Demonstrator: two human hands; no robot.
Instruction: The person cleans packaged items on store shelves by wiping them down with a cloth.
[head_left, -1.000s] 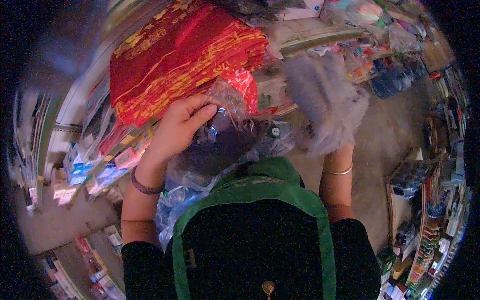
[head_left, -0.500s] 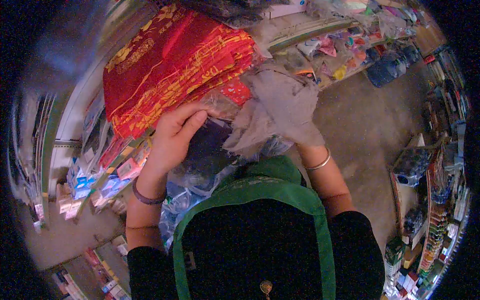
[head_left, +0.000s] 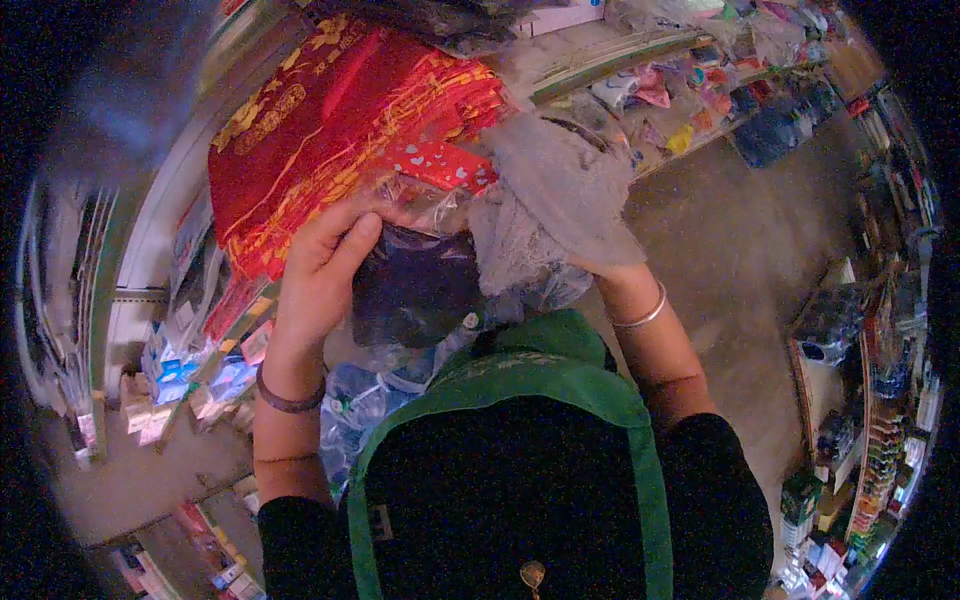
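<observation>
My left hand pinches the left edge of a clear plastic package, thumb on top. Beneath it shows a dark, flat wrapped item. A red piece with pale hearts lies just above the package, against a stack of red cloth-like goods with gold print. A crumpled grey cloth is in my right hand; it covers most of the fingers, which seem closed on it.
Clear plastic-wrapped goods lie below, close to my green apron. A shelf with small colourful packets runs along the upper right. Stocked shelves stand at far right, boxed goods at left, beside the floor.
My left hand has shifted a little left. The grey cloth has changed shape and moved off the package, so more of the heart-patterned piece and the dark item shows.
</observation>
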